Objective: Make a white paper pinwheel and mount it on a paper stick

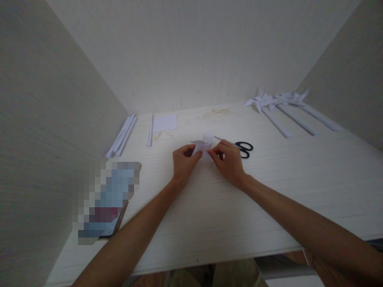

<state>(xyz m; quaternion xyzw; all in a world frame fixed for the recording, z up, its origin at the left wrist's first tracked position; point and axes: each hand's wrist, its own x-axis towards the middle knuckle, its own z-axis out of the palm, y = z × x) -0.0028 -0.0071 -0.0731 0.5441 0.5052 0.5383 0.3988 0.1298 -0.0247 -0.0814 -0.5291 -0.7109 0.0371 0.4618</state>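
A folded paper [203, 146] sits mid-table, pinched between both hands: the left hand [183, 161] curls closed on its left edge, the right hand [229, 159] on its right. Scissors [241, 148] lie just behind the right hand. Bare table [269, 191] spreads toward the near edge; paper pinwheels [281, 105] lie far right, paper sticks [122, 135] by the left wall.

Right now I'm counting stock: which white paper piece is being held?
The small folded paper between both hands, beside the scissors; the flat sheet lies untouched.
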